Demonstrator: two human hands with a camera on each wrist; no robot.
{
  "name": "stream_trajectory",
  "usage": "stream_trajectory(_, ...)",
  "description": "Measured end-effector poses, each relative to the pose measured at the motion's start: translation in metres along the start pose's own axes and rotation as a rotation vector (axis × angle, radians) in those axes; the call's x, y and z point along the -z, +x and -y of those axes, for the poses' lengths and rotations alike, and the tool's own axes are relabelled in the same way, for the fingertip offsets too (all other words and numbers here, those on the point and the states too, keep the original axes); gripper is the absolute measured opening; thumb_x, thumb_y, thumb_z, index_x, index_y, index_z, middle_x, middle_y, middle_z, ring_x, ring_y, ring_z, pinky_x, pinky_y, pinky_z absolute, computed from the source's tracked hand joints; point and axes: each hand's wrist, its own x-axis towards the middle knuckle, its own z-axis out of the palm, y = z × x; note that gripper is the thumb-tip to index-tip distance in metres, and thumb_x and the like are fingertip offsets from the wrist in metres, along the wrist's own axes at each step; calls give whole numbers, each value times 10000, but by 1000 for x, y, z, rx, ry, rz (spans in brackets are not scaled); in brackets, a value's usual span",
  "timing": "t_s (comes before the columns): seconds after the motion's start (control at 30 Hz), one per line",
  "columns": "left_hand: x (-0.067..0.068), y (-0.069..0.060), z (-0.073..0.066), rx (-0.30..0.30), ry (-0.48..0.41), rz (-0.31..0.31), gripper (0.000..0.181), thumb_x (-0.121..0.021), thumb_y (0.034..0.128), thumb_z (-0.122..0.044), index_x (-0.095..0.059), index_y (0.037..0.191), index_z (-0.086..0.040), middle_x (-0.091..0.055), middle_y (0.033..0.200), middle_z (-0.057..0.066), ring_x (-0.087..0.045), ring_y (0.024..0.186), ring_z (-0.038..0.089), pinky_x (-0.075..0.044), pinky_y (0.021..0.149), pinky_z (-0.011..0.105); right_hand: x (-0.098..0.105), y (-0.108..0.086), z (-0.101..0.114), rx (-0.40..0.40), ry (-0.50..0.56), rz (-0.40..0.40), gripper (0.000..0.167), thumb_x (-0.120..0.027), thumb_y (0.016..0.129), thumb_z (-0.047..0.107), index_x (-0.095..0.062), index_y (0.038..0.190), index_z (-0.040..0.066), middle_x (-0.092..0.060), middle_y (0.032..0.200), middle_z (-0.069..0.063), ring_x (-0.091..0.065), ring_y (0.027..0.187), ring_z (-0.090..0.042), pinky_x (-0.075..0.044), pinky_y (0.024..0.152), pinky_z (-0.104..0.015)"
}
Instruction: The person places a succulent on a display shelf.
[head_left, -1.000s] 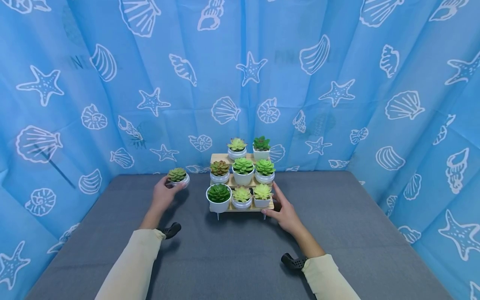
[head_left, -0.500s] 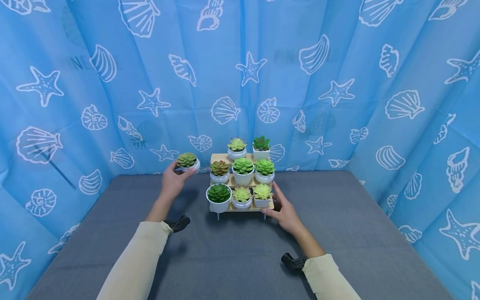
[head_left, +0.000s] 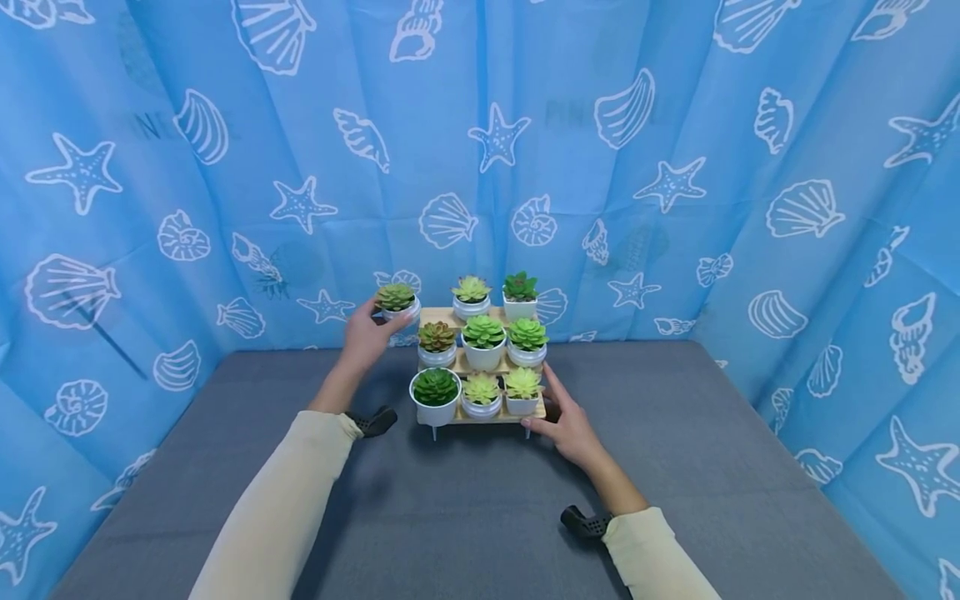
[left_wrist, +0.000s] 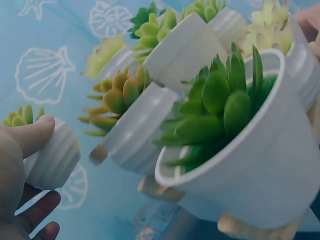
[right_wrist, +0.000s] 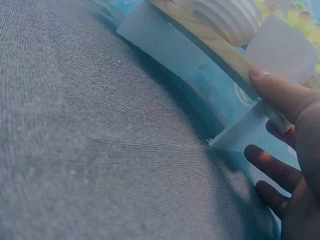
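Observation:
My left hand (head_left: 366, 337) grips a potted succulent (head_left: 395, 300) by its white ribbed pot, held up beside the left end of the top tier. In the left wrist view, the thumb lies on the side of that pot (left_wrist: 55, 155). A three-tier wooden plant stand (head_left: 442, 316) bears several potted succulents, among them a dark green one (head_left: 435, 387) at front left and a reddish one (head_left: 437, 337) on the middle tier. My right hand (head_left: 576, 431) holds the stand's lower right corner, thumb on the front edge of the wooden board (right_wrist: 232, 57), fingers beside and beneath it.
The stand rests on a grey cloth-covered table (head_left: 465, 517) by its clear side supports (right_wrist: 240, 130). A blue curtain (head_left: 480, 225) with white shells and starfish hangs close behind and along both sides.
My left hand has lifted the succulent up and to the right, from left of the stand to the top tier's left end. The right hand keeps its hold on the corner.

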Motion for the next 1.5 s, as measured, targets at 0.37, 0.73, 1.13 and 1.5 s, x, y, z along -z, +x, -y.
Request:
stream_trajectory(0.37,-22,10,-18,23,21,19,622,-729,889,-320,-491,1402,-59,-561,1278,159,-554,1131,313,-489,870,462,7,-10,45,-13,10,28,946,-748,857,62,-124,1568,83,-458,1389,-309,-500,1213,-453,-369,1001,-594)
stream_trajectory(0.73,-31,6,-20,18,-20,-18,678,-743,873,-311,-449,1419,-37,-508,1361,170,-514,1218,316,-490,910,442,7,-9,40,5,44,27,951,-749,854,58,-124,1570,94,-462,1383,-310,-498,1210,-458,-373,990,-598)
stream_trajectory(1.13,-35,6,-23,-6,11,11,641,-736,879,-313,-488,1410,-56,-515,1375,162,-501,1242,321,-472,950,450,6,-9,39,7,41,38,944,-743,860,54,-118,1567,80,-472,1378,-303,-523,1185,-440,-405,966,-563)
stream_trajectory(1.5,-36,7,-22,-12,14,34,619,-732,881,-317,-505,1398,-63,-522,1376,158,-487,1260,326,-462,967,458,0,1,0,-12,4,-1,994,-783,843,175,-121,1577,282,-494,1402,-211,-531,1208,-355,-393,992,-547)
